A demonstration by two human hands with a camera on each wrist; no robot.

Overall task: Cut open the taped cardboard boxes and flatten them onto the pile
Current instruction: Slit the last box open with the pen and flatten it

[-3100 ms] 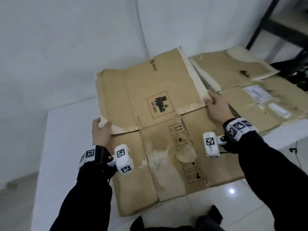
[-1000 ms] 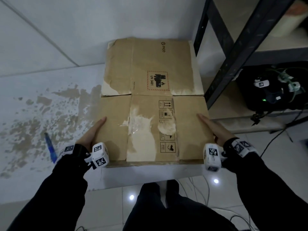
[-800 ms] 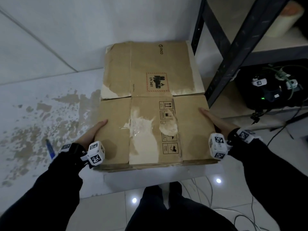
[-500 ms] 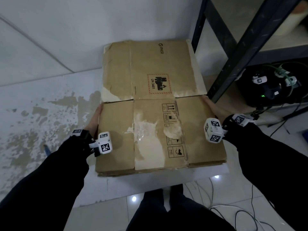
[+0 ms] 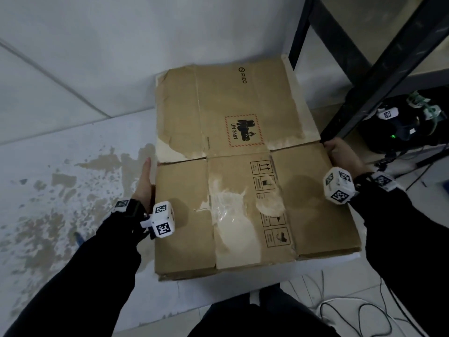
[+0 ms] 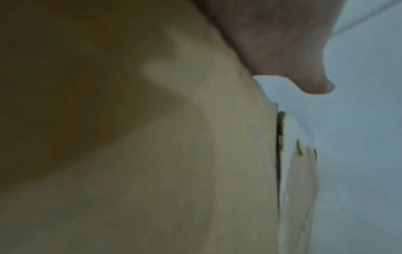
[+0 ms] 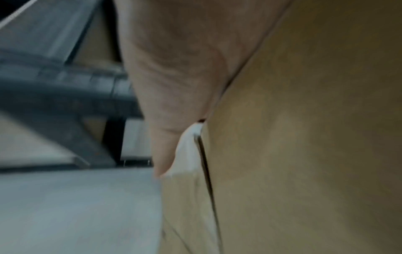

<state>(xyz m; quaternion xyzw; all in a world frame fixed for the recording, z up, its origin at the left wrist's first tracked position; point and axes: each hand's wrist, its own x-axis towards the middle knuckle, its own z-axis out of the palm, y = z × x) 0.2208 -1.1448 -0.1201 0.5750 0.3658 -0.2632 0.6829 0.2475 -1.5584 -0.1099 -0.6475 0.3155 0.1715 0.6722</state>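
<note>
My left hand [image 5: 145, 181] lies flat along the left edge of the flattened cardboard box [image 5: 245, 171], fingers straight and together, pointing away from me; the left wrist view shows the same hand [image 6: 280, 44] against the brown sheet [image 6: 152, 154]. My right hand [image 5: 343, 154] is at the right edge, near where the far flap meets the near panel. From the head view I cannot tell how its fingers are set. In the right wrist view the hand [image 7: 174, 77] lies along the cardboard [image 7: 304, 137] with a finger stretched out beside the edge.

The box lies opened out flat on a white table [image 5: 73, 190] that has brown blotches, its far end up against the wall [image 5: 121, 45]. The near edge shows more than one layer of cardboard. A torn strip of clear tape [image 5: 230, 210] runs down the near panel, beside printed handling symbols. A dark metal shelf frame [image 5: 364, 81] stands just to the right, close to my right hand.
</note>
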